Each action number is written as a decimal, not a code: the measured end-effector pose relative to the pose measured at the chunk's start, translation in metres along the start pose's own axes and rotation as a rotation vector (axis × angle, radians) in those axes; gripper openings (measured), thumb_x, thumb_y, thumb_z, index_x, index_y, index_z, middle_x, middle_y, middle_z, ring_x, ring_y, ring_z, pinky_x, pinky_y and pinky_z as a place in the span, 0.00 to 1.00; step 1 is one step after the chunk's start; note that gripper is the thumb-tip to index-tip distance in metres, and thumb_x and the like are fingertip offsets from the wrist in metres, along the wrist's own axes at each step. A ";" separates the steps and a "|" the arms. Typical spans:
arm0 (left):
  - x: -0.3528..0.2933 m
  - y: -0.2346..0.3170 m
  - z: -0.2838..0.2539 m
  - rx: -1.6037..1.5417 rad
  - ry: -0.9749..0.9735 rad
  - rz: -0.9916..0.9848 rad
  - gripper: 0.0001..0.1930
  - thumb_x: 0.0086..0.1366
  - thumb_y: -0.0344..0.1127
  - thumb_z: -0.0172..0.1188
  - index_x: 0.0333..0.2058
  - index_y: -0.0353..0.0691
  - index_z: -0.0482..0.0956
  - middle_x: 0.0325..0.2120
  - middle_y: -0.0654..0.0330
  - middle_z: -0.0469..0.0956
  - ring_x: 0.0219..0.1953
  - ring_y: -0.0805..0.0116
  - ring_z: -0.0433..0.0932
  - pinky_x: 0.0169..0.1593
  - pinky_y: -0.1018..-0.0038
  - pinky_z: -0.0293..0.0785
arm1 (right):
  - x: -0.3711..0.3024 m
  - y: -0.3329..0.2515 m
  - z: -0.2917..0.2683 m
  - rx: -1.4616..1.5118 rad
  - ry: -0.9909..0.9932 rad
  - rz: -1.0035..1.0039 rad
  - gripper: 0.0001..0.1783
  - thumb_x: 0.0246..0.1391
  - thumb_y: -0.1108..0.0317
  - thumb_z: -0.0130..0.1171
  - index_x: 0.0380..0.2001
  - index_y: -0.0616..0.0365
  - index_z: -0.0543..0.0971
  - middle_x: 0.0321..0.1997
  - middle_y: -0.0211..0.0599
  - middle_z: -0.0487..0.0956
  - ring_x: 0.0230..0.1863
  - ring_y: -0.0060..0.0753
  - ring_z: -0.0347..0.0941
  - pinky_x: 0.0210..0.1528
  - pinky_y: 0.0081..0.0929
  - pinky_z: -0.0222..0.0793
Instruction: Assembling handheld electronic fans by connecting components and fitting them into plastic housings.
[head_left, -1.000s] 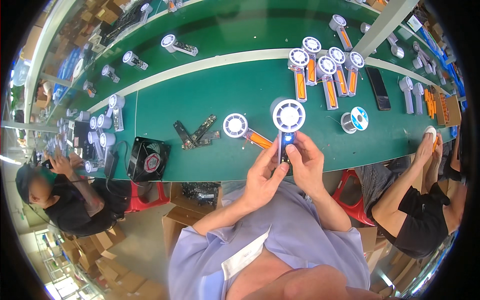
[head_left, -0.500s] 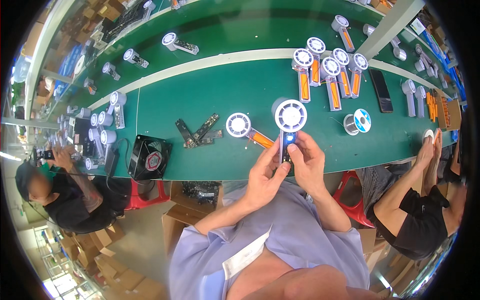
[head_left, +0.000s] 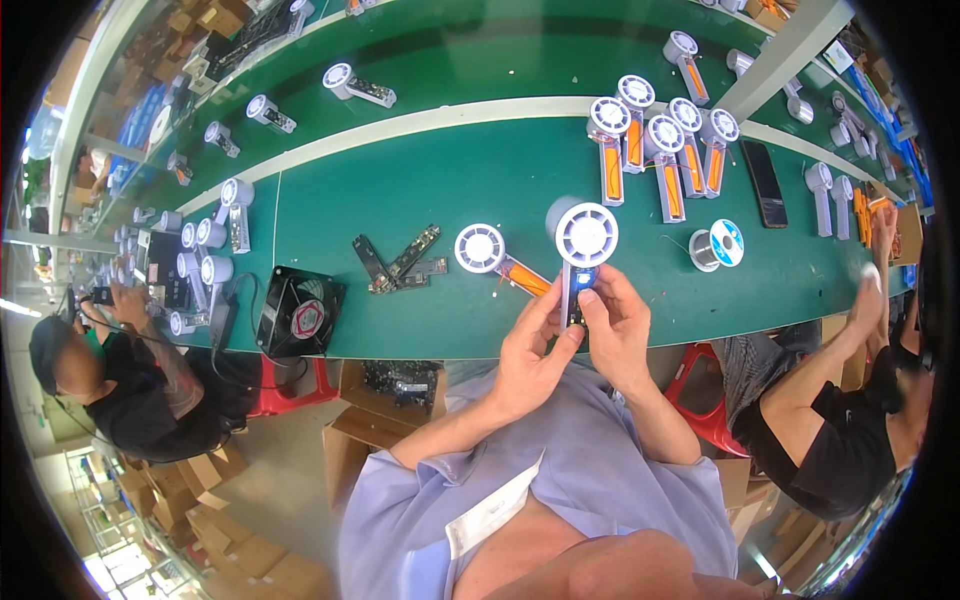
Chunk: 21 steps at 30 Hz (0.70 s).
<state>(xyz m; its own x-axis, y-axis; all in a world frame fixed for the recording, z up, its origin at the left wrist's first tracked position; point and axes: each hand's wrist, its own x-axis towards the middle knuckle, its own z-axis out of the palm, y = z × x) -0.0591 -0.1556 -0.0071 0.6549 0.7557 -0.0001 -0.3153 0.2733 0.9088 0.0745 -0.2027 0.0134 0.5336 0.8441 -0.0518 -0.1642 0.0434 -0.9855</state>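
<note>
Between my two hands a grey-and-white handheld fan (head_left: 587, 234) stands upright, its round grille at the top and a circuit board with a lit blue-white display in its handle. My left hand (head_left: 537, 335) grips the handle from the left side. The fingers of my right hand (head_left: 615, 318) close round the other side, thumb on the board. Just left of it, a second fan (head_left: 480, 248) lies on the bench with an orange battery cell (head_left: 525, 278) in its open handle. Loose circuit boards (head_left: 405, 260) are piled farther left.
Several open fans (head_left: 664, 134) with orange cells lie at the back right, near a phone (head_left: 764, 183) and a solder wire spool (head_left: 717, 246). A black cooling fan (head_left: 302, 312) stands at the left bench edge. Co-workers sit on both sides.
My hands keep the same hold on the fan, and its display still glows. At the right, a co-worker's hand has reached out toward the orange cells in the box.
</note>
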 end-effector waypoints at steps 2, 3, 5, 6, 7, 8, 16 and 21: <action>0.000 -0.001 0.000 -0.006 0.005 0.005 0.34 0.75 0.22 0.59 0.76 0.31 0.58 0.65 0.54 0.68 0.63 0.66 0.73 0.64 0.66 0.73 | 0.000 -0.002 0.001 -0.001 0.000 0.010 0.22 0.70 0.77 0.56 0.65 0.72 0.71 0.58 0.44 0.81 0.59 0.31 0.78 0.61 0.31 0.76; 0.000 0.000 0.000 -0.006 0.007 -0.002 0.34 0.75 0.22 0.59 0.76 0.31 0.58 0.65 0.53 0.68 0.63 0.66 0.73 0.64 0.66 0.73 | 0.000 -0.003 0.001 -0.002 0.000 0.019 0.22 0.70 0.77 0.56 0.65 0.72 0.71 0.58 0.44 0.81 0.58 0.31 0.78 0.60 0.31 0.76; 0.000 0.001 0.001 -0.007 0.010 -0.009 0.34 0.75 0.22 0.59 0.76 0.31 0.58 0.65 0.53 0.68 0.63 0.65 0.73 0.65 0.66 0.73 | 0.000 -0.004 0.001 -0.002 0.001 0.026 0.22 0.70 0.77 0.56 0.65 0.72 0.71 0.57 0.44 0.81 0.58 0.31 0.78 0.60 0.31 0.76; 0.001 0.002 0.001 -0.011 0.013 -0.018 0.34 0.75 0.22 0.59 0.76 0.31 0.58 0.65 0.53 0.68 0.63 0.65 0.73 0.65 0.66 0.73 | 0.000 -0.004 0.002 -0.001 0.003 0.033 0.22 0.70 0.78 0.56 0.64 0.72 0.71 0.57 0.44 0.81 0.58 0.31 0.78 0.60 0.31 0.77; 0.001 0.003 0.001 -0.016 0.015 -0.027 0.34 0.75 0.23 0.59 0.76 0.30 0.58 0.65 0.53 0.68 0.63 0.65 0.73 0.65 0.66 0.73 | 0.000 -0.004 0.002 -0.002 0.003 0.033 0.22 0.70 0.78 0.56 0.64 0.72 0.71 0.57 0.44 0.81 0.58 0.31 0.78 0.60 0.31 0.77; 0.001 0.004 0.001 -0.017 0.015 -0.028 0.34 0.75 0.23 0.59 0.76 0.30 0.58 0.65 0.53 0.68 0.63 0.65 0.73 0.65 0.66 0.73 | 0.000 -0.003 0.002 -0.006 0.004 0.021 0.22 0.70 0.78 0.56 0.64 0.72 0.71 0.57 0.44 0.81 0.58 0.31 0.78 0.60 0.31 0.77; 0.000 0.005 0.001 -0.037 0.015 -0.067 0.34 0.75 0.23 0.59 0.75 0.30 0.57 0.65 0.53 0.68 0.63 0.65 0.73 0.65 0.66 0.74 | 0.000 -0.004 0.002 -0.018 0.009 0.037 0.22 0.70 0.78 0.57 0.64 0.72 0.72 0.57 0.44 0.82 0.58 0.31 0.78 0.60 0.30 0.76; 0.000 0.005 0.001 -0.039 0.013 -0.071 0.34 0.75 0.23 0.59 0.76 0.30 0.57 0.65 0.53 0.68 0.64 0.64 0.73 0.65 0.66 0.74 | 0.000 -0.002 0.004 -0.013 0.033 -0.010 0.19 0.70 0.78 0.56 0.62 0.70 0.74 0.53 0.40 0.83 0.53 0.25 0.80 0.56 0.26 0.77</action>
<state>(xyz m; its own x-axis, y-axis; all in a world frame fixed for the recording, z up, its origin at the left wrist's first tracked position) -0.0604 -0.1546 -0.0018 0.6676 0.7413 -0.0700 -0.2948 0.3495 0.8894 0.0720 -0.2007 0.0159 0.5624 0.8255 -0.0466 -0.1479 0.0450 -0.9880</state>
